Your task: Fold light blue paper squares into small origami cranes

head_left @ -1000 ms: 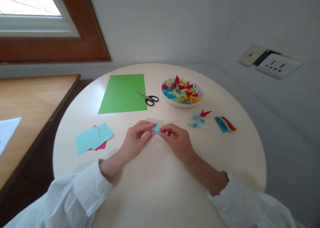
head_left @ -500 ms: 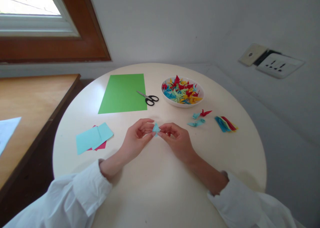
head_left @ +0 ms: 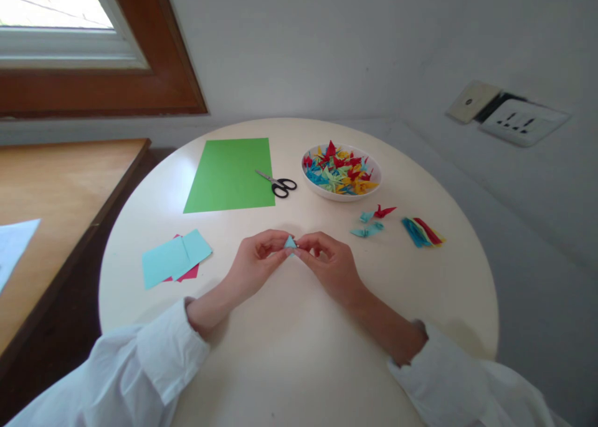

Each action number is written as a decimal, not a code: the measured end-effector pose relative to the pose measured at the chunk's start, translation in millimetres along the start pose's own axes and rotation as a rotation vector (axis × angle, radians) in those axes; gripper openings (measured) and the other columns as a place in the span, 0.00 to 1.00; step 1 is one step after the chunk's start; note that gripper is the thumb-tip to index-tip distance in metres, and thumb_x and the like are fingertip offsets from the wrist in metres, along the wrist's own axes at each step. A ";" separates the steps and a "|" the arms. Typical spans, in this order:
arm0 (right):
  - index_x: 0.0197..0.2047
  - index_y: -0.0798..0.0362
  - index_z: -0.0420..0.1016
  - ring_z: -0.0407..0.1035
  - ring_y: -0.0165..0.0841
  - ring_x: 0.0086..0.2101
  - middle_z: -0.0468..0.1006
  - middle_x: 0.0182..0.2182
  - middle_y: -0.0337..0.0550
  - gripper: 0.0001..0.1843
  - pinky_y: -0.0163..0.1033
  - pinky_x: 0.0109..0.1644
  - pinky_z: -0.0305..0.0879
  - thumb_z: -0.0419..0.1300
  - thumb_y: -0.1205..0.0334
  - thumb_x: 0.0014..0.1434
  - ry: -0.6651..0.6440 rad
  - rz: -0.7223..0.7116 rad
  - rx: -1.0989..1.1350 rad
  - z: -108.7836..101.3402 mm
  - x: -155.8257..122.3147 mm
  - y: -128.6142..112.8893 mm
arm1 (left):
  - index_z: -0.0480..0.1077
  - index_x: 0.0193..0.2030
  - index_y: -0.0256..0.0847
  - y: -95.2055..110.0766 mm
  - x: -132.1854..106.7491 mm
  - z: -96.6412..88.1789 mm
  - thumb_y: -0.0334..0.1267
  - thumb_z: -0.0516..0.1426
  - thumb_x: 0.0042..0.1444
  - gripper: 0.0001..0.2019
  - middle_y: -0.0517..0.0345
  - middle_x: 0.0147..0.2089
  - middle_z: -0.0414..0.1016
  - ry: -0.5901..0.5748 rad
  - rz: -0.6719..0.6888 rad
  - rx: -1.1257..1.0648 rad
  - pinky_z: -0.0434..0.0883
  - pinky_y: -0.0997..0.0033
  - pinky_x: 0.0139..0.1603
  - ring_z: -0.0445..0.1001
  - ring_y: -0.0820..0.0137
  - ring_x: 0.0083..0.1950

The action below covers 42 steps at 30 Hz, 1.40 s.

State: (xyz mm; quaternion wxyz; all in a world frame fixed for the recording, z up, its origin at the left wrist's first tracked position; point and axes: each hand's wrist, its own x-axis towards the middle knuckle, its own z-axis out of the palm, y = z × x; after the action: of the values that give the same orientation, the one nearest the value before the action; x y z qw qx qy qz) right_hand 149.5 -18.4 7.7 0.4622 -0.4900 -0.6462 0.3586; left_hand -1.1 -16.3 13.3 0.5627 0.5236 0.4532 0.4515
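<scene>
A small folded piece of light blue paper (head_left: pixel 290 243) is pinched between my two hands, just above the middle of the table. My left hand (head_left: pixel 259 252) grips its left side with thumb and fingers. From the other side, my right hand (head_left: pixel 331 262) pinches its right edge, fingers curled. Only a little triangle of the paper shows; the rest is hidden by fingertips. To the right of my hands lie small blue folded papers (head_left: pixel 369 230) and a red paper crane (head_left: pixel 384 212).
A white bowl (head_left: pixel 343 197) of colourful paper cranes stands at the back. Black-handled scissors (head_left: pixel 280 187) overlap a green sheet (head_left: pixel 228 174). Blue and pink paper squares (head_left: pixel 170 260) lie left; a fan of coloured strips (head_left: pixel 423 232) lies right on the round table (head_left: pixel 289 352).
The fingers of my left hand have closed in over the blue paper and moved slightly down. Less of the paper shows now, and its top point sits lower.
</scene>
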 end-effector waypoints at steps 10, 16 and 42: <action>0.32 0.52 0.73 0.66 0.28 0.28 0.75 0.28 0.38 0.03 0.34 0.32 0.61 0.59 0.67 0.52 0.042 -0.109 0.010 -3.5 0.6 0.9 | 0.74 0.40 0.33 1.2 -1.3 0.0 0.39 0.59 0.48 0.14 0.48 0.40 0.77 -0.080 0.041 0.102 0.69 0.68 0.42 0.73 0.65 0.41; 0.35 0.50 0.75 0.66 0.29 0.30 0.74 0.29 0.38 0.07 0.35 0.33 0.61 0.57 0.69 0.53 -0.012 -0.196 0.003 -5.3 0.9 1.7 | 0.74 0.42 0.35 5.6 -2.7 -1.2 0.40 0.57 0.52 0.14 0.46 0.43 0.76 -0.202 0.077 0.121 0.68 0.67 0.45 0.72 0.63 0.45; 0.30 0.53 0.73 0.66 0.29 0.28 0.73 0.26 0.38 0.05 0.35 0.32 0.61 0.56 0.63 0.54 -0.016 -0.071 -0.020 -5.2 1.2 0.2 | 0.71 0.38 0.35 -0.1 -0.5 -1.3 0.42 0.62 0.45 0.16 0.57 0.28 0.73 -0.133 -0.012 0.016 0.65 0.75 0.31 0.69 0.74 0.30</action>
State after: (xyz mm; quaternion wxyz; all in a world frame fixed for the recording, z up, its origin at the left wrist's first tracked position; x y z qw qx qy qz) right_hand 154.4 -17.1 9.5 0.4646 -0.4685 -0.6705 0.3392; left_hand -2.5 -16.6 13.2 0.5901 0.5542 0.4215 0.4087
